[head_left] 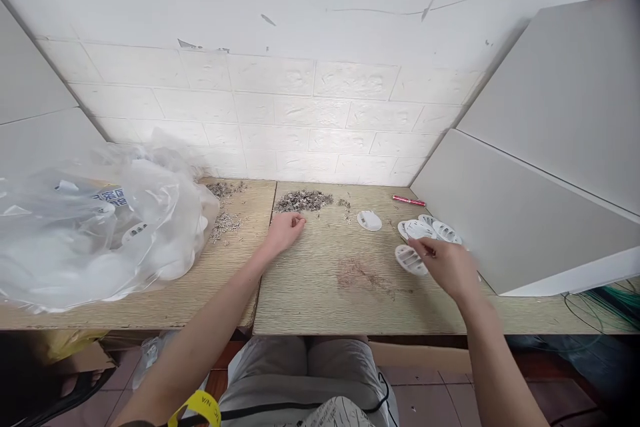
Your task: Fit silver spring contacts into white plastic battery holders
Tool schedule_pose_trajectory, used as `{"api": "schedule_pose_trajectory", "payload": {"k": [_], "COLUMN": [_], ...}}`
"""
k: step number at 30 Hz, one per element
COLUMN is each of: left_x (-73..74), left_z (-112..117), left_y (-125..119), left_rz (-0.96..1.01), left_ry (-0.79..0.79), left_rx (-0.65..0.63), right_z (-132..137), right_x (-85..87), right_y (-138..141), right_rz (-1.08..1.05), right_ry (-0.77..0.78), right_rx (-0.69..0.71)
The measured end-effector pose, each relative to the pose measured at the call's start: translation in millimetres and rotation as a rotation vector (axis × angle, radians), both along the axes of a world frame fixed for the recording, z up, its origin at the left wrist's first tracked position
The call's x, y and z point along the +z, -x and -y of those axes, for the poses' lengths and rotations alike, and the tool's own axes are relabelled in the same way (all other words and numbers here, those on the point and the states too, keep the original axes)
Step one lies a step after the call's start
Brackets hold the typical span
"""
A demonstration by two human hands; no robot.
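Head view: right fingertips at a slotted disc, left hand by metal parts

Right hand: thumb and fingers drawn in toward each other at the far rim of a white slotted disc. Whether they are clamped on it, cannot tell. Disc lies just left of that hand, on its near side, above the tabletop or on it; contact unclear.

Left hand: fingers curled, thumb and forefinger close together; anything between them is too small to make out. A pile of small metal parts sits just beyond it.

Handling, judged: grip the disc by its rim, clear of the slots, and keep it level. Lift it clear of the clustered discs just beyond the right fingertips, so none get dragged along.

Orientation: disc is round, so no real long axis. Its slots appear to slant, far-left to near-right, toward the right wrist's side; slotted face seems up. Another disc lies between the hands, farther out.
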State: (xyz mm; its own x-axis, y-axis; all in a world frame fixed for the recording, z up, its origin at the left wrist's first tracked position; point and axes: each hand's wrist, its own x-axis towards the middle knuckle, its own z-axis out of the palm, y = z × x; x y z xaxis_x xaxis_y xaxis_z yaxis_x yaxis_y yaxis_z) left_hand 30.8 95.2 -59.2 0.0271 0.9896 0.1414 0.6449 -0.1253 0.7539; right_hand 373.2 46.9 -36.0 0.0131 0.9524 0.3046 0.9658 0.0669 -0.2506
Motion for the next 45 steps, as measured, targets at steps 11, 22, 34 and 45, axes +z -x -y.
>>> {"api": "schedule_pose_trajectory", "payload": {"k": [11,22,34,45], "left_x": [-3.3,9.0,-3.4,-0.6], "left_z": [1.4,4.5,-9.8,-7.2], "left_y": [1.4,-3.9,6.9,3.1], "left_rz": [0.032,1.071,0.712,0.816], "left_ry": [-0.024,0.306,0.242,0.222], "left_rx": [-0.069,-0.271,0.055,0.064], "right_z": [-78.5,-66.0,-90.7,-89.2], "right_x": [3.3,24.4,-30.9,-34.7], "right_y": [73.4,155.7,166.3,167.5], "right_rz": [0.056,-0.968,-0.307,-0.27], "right_ry": [0.264,0.636,0.137,0.103], "right_rx": [-0.117,0.631,0.328,0.377]}}
